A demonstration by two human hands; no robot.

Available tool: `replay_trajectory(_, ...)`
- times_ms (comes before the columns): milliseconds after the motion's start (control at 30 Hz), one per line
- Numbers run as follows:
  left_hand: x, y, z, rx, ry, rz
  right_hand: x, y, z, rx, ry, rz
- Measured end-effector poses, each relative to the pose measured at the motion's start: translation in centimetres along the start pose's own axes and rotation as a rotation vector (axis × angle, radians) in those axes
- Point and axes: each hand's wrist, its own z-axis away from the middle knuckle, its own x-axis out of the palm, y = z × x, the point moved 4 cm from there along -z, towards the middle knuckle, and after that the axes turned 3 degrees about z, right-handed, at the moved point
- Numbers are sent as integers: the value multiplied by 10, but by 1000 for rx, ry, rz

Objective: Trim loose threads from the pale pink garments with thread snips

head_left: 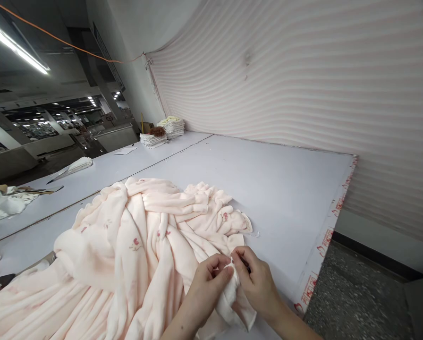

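Observation:
A heap of pale pink, soft plush garment cloth (126,245) with small dark-pink flower motifs lies in folds over the front of the table. At the heap's right end, my left hand (209,283) is closed, pinching a whitish edge of the cloth between thumb and fingers. My right hand (256,281) is closed right beside it, its fingertips pinched on the same small raised bit of edge. A dark object shows partly within the right hand's curled fingers; its kind is hidden. Below both hands hangs a loose white-pink flap (232,307).
The pale table (285,203) has a red-printed tape edge (325,245) on the right. Folded cloth stacks (172,127) stand at the back, with a reddish-brown tuft beside them. White cloth scraps (11,203) lie at left. A striped sheet (303,80) hangs behind.

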Motion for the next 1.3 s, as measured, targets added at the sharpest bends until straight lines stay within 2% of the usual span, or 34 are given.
replay_trajectory(100, -2, 3, 0, -11, 33, -9, -11, -3, -2, 137, -105, -139)
replay_trajectory(233, -5, 7, 1, 14, 83, -140, -24, -4, 1, 175, -264, -120)
replay_trajectory(400, -1, 13, 1, 55, 76, -270, -26, -5, 0, 144, -277, -41)
replay_trajectory(567, 4, 14, 2, -24, 11, -221, -27, -5, -2, 134, -286, -32)
replay_trajectory(667, -12, 18, 2, 41, 32, -155, -30, 18, -8, 198, -249, -50)
replay_trajectory(733, -33, 23, 1, 110, 82, -20, -31, 44, -18, 235, -212, -10)
replay_trajectory(800, -55, 29, 0, 111, 111, 104, -28, 70, -31, 251, -181, 46)
replay_trajectory(833, -62, 33, -1, 93, 104, 124, -25, 80, -38, 248, -179, 47)
replay_trajectory(900, -67, 39, 0, 41, 22, 3, -17, 94, -51, 234, -190, 15)
replay_trajectory(1000, -57, 43, 5, -16, -123, -436, -9, 94, -59, 240, -204, -87)
replay_trajectory(1067, -43, 42, 6, 11, -126, -656, -8, 84, -57, 275, -210, -177)
replay_trajectory(1200, -12, 26, -2, 205, 66, -778, -6, 53, -44, 358, -249, -332)
replay_trajectory(1300, 4, 11, -10, 384, 216, -885, -1, 38, -37, 463, -252, -521)
